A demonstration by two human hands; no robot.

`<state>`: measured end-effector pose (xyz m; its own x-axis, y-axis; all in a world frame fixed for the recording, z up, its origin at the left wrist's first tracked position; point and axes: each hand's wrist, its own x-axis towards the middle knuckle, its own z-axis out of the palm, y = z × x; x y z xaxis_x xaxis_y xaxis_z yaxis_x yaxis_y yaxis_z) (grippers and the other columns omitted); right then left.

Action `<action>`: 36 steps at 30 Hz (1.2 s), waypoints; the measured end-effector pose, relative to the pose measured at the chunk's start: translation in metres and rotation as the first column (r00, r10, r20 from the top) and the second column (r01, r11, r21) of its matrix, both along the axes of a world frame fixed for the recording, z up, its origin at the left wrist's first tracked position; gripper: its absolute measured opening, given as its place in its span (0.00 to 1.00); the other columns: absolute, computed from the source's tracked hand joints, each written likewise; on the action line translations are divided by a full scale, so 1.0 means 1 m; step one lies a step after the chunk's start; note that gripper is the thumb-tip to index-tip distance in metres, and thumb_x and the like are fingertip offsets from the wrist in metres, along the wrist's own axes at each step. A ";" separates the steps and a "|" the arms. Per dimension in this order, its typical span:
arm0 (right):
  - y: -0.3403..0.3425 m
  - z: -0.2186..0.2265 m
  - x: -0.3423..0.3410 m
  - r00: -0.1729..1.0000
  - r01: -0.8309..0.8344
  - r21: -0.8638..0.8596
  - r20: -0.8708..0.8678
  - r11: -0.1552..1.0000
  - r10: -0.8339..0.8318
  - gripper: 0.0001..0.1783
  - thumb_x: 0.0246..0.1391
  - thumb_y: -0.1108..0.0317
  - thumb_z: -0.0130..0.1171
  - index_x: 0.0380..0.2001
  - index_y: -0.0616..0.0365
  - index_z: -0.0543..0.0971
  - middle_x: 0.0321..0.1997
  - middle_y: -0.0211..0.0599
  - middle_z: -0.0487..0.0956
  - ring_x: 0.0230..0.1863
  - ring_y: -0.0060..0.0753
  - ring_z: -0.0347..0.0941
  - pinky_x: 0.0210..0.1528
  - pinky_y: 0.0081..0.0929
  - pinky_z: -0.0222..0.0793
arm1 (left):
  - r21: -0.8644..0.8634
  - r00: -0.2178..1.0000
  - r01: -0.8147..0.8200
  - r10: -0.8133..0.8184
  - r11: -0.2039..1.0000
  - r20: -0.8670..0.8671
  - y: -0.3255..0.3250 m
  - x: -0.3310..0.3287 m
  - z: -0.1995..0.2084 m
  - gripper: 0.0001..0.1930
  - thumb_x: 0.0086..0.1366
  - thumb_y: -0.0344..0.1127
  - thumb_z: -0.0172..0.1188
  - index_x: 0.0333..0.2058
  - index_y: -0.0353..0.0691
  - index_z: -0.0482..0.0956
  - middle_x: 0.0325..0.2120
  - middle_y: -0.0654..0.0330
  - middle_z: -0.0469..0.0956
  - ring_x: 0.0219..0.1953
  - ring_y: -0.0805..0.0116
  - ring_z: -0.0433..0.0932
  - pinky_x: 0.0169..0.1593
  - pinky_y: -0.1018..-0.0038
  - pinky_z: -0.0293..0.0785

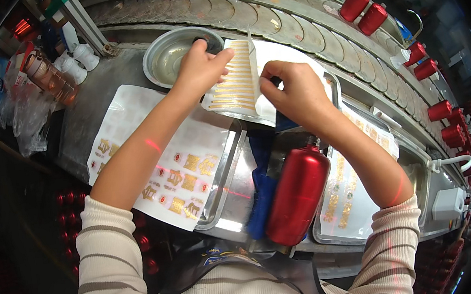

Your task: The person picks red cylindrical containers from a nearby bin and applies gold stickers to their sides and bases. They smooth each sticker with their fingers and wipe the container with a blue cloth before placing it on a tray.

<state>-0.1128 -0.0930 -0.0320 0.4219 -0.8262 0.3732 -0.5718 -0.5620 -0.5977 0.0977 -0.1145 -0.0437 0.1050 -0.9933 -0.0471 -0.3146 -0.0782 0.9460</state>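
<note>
A decal sheet (231,83) with rows of thin gold strips is in front of me, beside a metal bowl (150,64) of liquid. My left hand (200,68) is closed at the sheet's upper left edge, thumb pointing right; its exact grip is partly hidden. The sheet's right side stands up as a thin raised flap (254,66). My right hand (297,89) pinches near that flap, index finger and thumb together. Below my hands a shiny red metal bottle (299,195) leans, open neck up, next to a blue cloth (262,193).
Left lies a white sheet (127,116) of gold and red decals over a metal tray (218,201). Another decal sheet (336,217) rests on the right. A conveyor of overlapping plates (267,18) curves behind, carrying red bottles (354,4). White bottles and plastic bags stand far left.
</note>
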 end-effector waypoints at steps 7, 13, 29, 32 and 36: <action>0.004 -0.005 0.005 0.995 -0.098 0.040 -0.015 0.994 0.098 0.11 0.53 0.63 0.60 0.30 0.59 0.84 0.26 0.48 0.81 0.27 0.49 0.77 0.35 0.40 0.74 | 0.195 0.978 0.005 -0.045 0.981 0.201 -0.048 -0.042 0.010 0.56 0.50 0.43 0.72 0.68 0.23 0.45 0.55 0.38 0.71 0.53 0.55 0.77 0.53 0.62 0.76; -0.006 -0.005 -0.025 0.995 -0.052 0.109 0.095 0.993 0.042 0.12 0.53 0.62 0.63 0.35 0.59 0.85 0.30 0.49 0.83 0.32 0.52 0.80 0.39 0.39 0.75 | -0.059 0.961 0.051 -0.033 0.997 0.276 -0.069 -0.026 -0.026 0.27 0.55 0.20 0.59 0.54 0.28 0.62 0.43 0.42 0.81 0.40 0.60 0.82 0.41 0.69 0.78; -0.042 0.055 -0.149 0.897 -0.034 0.065 0.442 0.997 0.002 0.09 0.59 0.67 0.65 0.35 0.65 0.83 0.29 0.28 0.81 0.32 0.14 0.74 0.37 0.17 0.71 | -0.548 0.954 0.296 -0.273 0.783 0.125 0.012 -0.090 0.085 0.13 0.64 0.27 0.62 0.40 0.33 0.66 0.35 0.56 0.82 0.35 0.72 0.83 0.36 0.77 0.76; -0.011 0.086 -0.159 0.939 0.071 -0.072 0.341 0.995 -0.042 0.09 0.59 0.69 0.64 0.35 0.66 0.83 0.30 0.28 0.82 0.32 0.14 0.75 0.37 0.17 0.71 | -0.647 0.972 0.165 -0.236 0.745 -0.023 0.018 -0.102 0.096 0.12 0.63 0.26 0.65 0.39 0.34 0.68 0.33 0.60 0.81 0.33 0.75 0.83 0.33 0.80 0.77; 0.033 0.110 -0.164 0.934 0.267 -0.128 0.278 0.955 -0.224 0.09 0.57 0.70 0.64 0.35 0.67 0.83 0.29 0.29 0.82 0.32 0.14 0.74 0.37 0.16 0.71 | -0.712 0.971 0.143 -0.236 0.687 -0.033 0.024 -0.115 0.105 0.09 0.64 0.25 0.63 0.39 0.33 0.70 0.32 0.60 0.82 0.34 0.75 0.83 0.34 0.81 0.77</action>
